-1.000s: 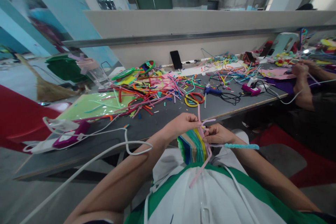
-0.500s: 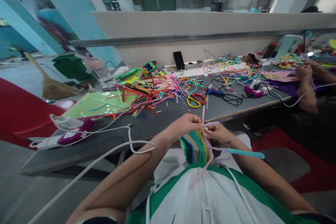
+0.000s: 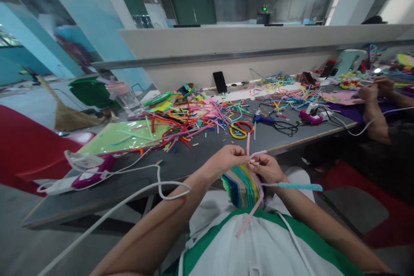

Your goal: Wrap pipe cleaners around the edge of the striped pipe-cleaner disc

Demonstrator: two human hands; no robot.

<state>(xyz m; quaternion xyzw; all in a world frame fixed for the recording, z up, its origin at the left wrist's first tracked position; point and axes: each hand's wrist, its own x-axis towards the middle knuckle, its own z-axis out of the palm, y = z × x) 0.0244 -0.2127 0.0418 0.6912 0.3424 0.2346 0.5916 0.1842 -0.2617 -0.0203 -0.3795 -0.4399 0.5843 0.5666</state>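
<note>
A striped piece made of pipe cleaners (image 3: 241, 185), in bands of green, blue, beige, teal, yellow and pink, hangs below my hands over my lap. My left hand (image 3: 231, 157) is closed in a pinch at its upper end, by an upright pink pipe cleaner (image 3: 248, 143). Just to the right, the fingers of my right hand (image 3: 268, 168) pinch a lilac pipe cleaner (image 3: 259, 153) at the same spot. Loose pink ends trail down onto my shirt, and a light blue fuzzy length (image 3: 300, 186) sticks out right, over my right forearm. The exact crossing between my fingertips is too small to make out.
Many coloured pipe cleaners (image 3: 194, 116) lie heaped on the grey table (image 3: 194, 155), beside scissors (image 3: 241, 129), a blue glue gun (image 3: 263, 118) and a phone (image 3: 220, 82). A white cable (image 3: 129, 194) crosses my left forearm. Another person's hands (image 3: 371, 90) work at right.
The view has tilted up a little, so the table sits lower in the picture. Both hands stay pinched together at the piece's top, with only slight finger movement.
</note>
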